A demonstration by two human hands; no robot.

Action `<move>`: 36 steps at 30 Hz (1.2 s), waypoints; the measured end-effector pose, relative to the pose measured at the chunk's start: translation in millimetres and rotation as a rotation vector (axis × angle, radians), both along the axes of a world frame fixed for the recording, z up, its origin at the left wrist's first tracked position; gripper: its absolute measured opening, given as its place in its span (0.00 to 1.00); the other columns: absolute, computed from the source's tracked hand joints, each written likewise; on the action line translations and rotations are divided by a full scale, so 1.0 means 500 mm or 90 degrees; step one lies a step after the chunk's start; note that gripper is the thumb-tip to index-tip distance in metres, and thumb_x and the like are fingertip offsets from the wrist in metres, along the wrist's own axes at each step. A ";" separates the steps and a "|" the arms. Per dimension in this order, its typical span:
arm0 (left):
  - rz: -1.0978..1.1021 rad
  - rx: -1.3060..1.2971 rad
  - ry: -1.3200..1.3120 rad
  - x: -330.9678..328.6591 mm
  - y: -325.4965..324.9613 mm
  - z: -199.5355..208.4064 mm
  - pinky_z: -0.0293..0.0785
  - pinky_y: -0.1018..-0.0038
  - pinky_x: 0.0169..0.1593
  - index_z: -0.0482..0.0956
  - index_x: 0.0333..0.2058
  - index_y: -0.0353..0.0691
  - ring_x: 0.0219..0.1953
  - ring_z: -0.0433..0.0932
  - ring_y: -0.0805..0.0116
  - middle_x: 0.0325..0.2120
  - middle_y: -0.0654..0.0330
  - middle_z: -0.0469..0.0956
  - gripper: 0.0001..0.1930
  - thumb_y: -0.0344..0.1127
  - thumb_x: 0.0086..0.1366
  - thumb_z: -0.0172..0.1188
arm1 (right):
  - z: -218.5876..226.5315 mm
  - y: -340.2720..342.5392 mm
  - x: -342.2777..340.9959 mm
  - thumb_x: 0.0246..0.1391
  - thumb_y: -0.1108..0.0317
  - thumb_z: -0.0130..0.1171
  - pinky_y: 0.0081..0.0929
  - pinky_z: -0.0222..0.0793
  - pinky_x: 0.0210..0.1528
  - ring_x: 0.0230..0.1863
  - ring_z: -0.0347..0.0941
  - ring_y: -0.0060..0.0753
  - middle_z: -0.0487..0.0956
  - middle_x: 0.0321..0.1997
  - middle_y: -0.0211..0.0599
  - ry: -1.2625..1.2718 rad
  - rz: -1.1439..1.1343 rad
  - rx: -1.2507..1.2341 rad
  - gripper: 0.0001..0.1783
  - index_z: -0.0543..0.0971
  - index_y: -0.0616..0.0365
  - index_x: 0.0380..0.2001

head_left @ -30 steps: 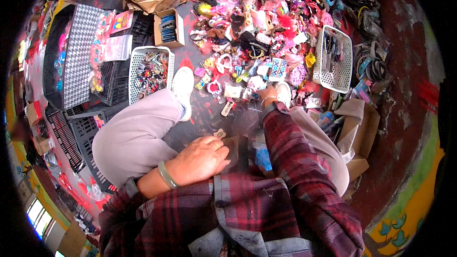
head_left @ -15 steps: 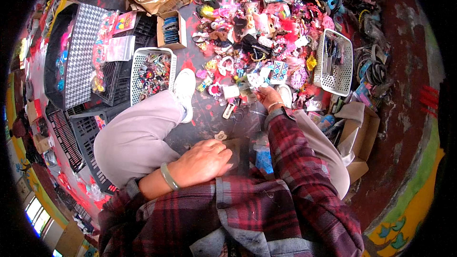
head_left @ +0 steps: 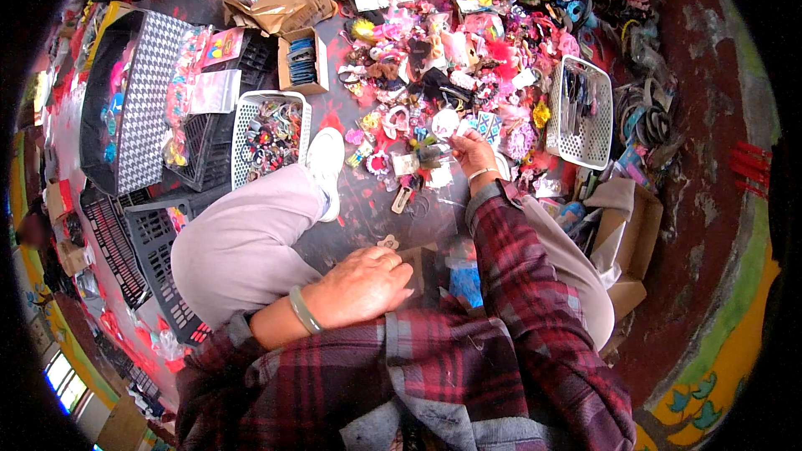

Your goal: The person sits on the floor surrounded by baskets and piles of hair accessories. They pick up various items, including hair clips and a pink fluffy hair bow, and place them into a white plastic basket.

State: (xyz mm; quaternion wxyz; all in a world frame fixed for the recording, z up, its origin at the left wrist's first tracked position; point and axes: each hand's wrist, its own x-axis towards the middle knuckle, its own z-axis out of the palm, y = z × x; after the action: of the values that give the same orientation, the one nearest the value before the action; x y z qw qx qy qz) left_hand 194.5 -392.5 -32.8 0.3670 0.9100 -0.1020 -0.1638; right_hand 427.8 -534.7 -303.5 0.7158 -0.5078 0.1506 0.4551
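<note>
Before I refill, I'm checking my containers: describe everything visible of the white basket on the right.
The white basket looks plastic: rectangular, open-topped, with a rim and walls pierced by small holes. It stands upright, long sides running front to back, its left side close against the heap of accessories. Slim dark items lie inside. The right hand isn't touching it.

Bright centre | black corners | bowed edges | glare at lower-left window (head_left: pixel 68 382)

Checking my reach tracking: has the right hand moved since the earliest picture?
Yes: the right hand has moved forward, closer to the blue-patterned card lying in the pile.
</note>
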 end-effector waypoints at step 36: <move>0.851 -0.924 -0.127 0.062 0.121 0.019 0.69 0.80 0.36 0.72 0.38 0.33 0.32 0.74 0.76 0.32 0.61 0.76 0.09 0.28 0.59 0.51 | 0.498 0.235 -0.122 0.46 0.71 0.59 0.16 0.65 0.34 0.30 0.70 0.16 0.76 0.28 0.25 -0.220 0.380 0.262 0.08 0.76 0.60 0.32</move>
State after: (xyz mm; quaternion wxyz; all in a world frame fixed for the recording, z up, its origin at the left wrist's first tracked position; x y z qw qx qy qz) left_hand 225.4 -332.0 -23.1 0.8418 0.3447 0.3264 0.2568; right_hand 366.6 -417.3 -54.4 0.6536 -0.4440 -0.2204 0.5719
